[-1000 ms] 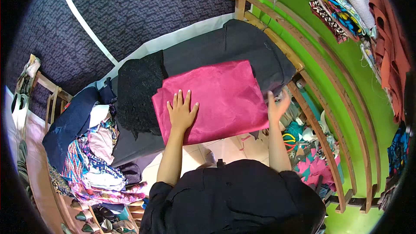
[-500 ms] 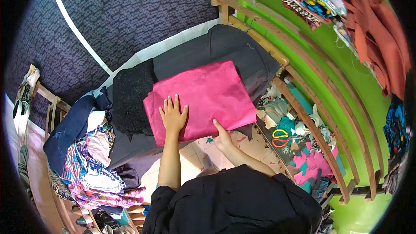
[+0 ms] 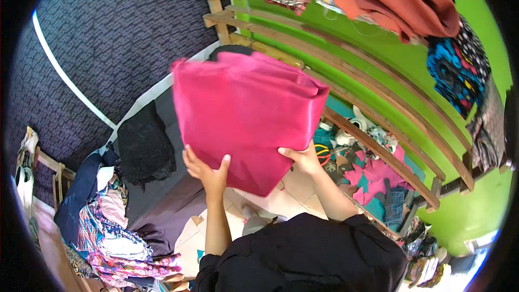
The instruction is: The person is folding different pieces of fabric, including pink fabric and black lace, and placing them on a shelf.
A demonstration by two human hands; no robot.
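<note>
Both my hands hold up a folded piece of shiny pink fabric (image 3: 243, 108), lifted off the dark-covered table and tilted up in front of me. My left hand (image 3: 208, 172) grips its lower left edge, thumb on the near face and fingers partly behind. At the lower right edge my right hand (image 3: 303, 157) pinches it, thumb in front and the other fingers hidden behind. The folded layers show along the fabric's top and right side. Left of it, folded black lace fabric (image 3: 145, 146) lies on the dark table cover (image 3: 167, 192).
Mixed clothes (image 3: 116, 227) are heaped at the left end of the table. On the right, wooden rails (image 3: 373, 151) run before a green wall, with pink scraps (image 3: 378, 173) and orange-yellow handled scissors (image 3: 323, 154) behind them. Rust-coloured cloth (image 3: 389, 0) hangs from above.
The pink fabric has come up off the table, now held upright between both hands. My left hand has gone from lying flat on it to gripping its edge. The view has turned rightward.
</note>
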